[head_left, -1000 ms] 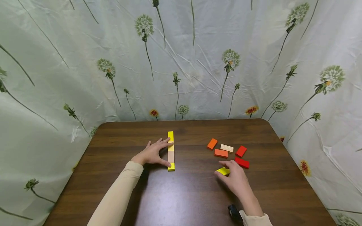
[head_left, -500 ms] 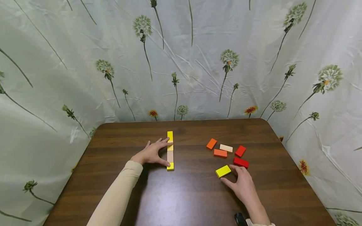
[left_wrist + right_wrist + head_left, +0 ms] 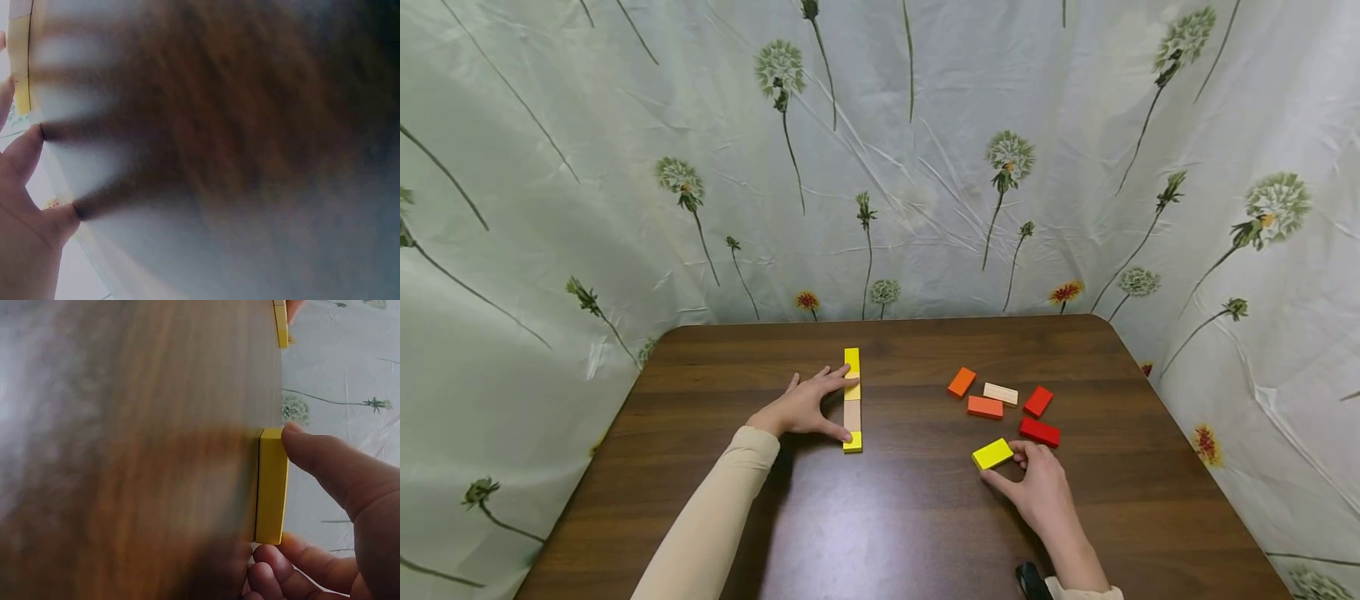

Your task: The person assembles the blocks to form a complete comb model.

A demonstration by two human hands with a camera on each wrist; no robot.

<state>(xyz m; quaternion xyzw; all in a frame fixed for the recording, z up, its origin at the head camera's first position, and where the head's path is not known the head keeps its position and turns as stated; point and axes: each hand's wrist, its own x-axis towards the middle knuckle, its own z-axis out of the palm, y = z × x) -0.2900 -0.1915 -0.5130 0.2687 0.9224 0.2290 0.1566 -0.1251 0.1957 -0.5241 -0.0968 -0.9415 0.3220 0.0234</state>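
Observation:
A straight row of wooden blocks lies left of the table's middle, with a yellow block (image 3: 852, 358) at its far end, a plain tan block (image 3: 852, 415) lower down and a yellow block (image 3: 853, 447) at the near end. My left hand (image 3: 805, 407) spreads over the row from the left, thumb touching the near yellow block and a finger across the yellow part farther up. To the right, my right hand (image 3: 1043, 483) pinches a separate yellow block (image 3: 992, 455) by its ends, thumb (image 3: 312, 447) at one and index finger (image 3: 319, 562) at the other.
Beyond the right hand lie two orange blocks (image 3: 985, 407), a pale ridged block (image 3: 1001, 393) and two red blocks (image 3: 1040, 432). A dark wooden table (image 3: 910, 517) carries everything. A flowered curtain (image 3: 925, 208) hangs behind its far edge.
My right hand has drawn back to the right, uncovering the yellow block, and its fingers have curled in at the block's end. The left hand keeps its place on the row.

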